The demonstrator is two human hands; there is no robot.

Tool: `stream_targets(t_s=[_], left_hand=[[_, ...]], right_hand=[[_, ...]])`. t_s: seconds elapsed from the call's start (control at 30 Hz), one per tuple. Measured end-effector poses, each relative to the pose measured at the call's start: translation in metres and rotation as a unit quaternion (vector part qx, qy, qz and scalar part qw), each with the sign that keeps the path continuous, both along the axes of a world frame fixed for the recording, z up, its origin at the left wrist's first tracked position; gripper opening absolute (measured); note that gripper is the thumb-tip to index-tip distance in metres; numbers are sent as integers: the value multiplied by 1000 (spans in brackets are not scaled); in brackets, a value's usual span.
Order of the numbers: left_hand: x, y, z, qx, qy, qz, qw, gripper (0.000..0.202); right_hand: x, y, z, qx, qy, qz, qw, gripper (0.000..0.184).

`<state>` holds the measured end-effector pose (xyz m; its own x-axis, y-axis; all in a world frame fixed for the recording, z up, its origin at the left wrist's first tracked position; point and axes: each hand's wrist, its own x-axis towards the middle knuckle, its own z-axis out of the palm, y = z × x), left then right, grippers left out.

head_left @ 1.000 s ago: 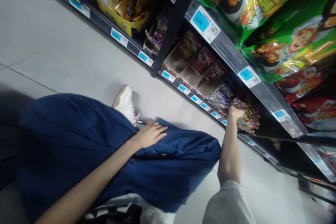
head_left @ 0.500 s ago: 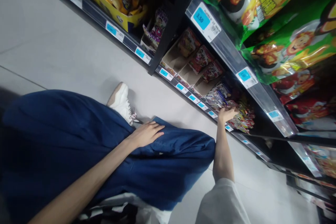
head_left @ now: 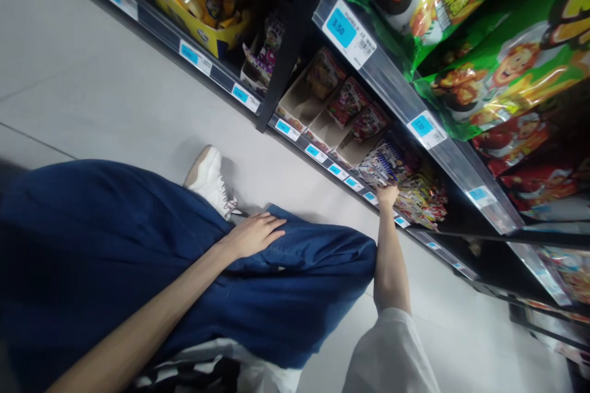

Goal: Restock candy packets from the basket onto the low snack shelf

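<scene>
My left hand lies flat on the knee of my blue trousers, fingers stretched and holding nothing. Down at the lowest shelf, my right hand has its fingers curled at the front edge, against white and blue snack packets. What sits inside those fingers, if anything, is too small and hidden to make out. Just right of that hand is a pile of small colourful packets. Left of the white packets, open cardboard boxes hold red snack packets.
Above, a shelf edge with price tags juts out, bearing big green snack bags. A black upright post divides the shelves. A yellow box of snacks stands at upper left. My white shoe rests on the pale floor.
My right hand has shifted left from the colourful packets to the white and blue ones, its fingers now more curled. My left hand stays put. The view has turned slightly.
</scene>
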<state>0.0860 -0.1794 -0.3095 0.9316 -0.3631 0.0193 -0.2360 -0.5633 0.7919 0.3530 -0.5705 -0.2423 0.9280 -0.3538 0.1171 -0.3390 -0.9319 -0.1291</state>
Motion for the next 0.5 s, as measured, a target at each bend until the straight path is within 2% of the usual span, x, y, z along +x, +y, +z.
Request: stream_targets(t_s=[0.17, 0.3, 0.5], left_hand=[[1, 0, 1, 2, 3, -3, 1000, 55], [1, 0, 2, -7, 6, 4, 1000, 55], [1, 0, 5, -1, 10, -3, 1000, 54]], right_hand=[[11, -9, -1, 8, 41, 21, 999, 39], [15, -8, 2, 13, 54, 41, 998, 32], [9, 3, 8, -2, 19, 53, 998, 24]])
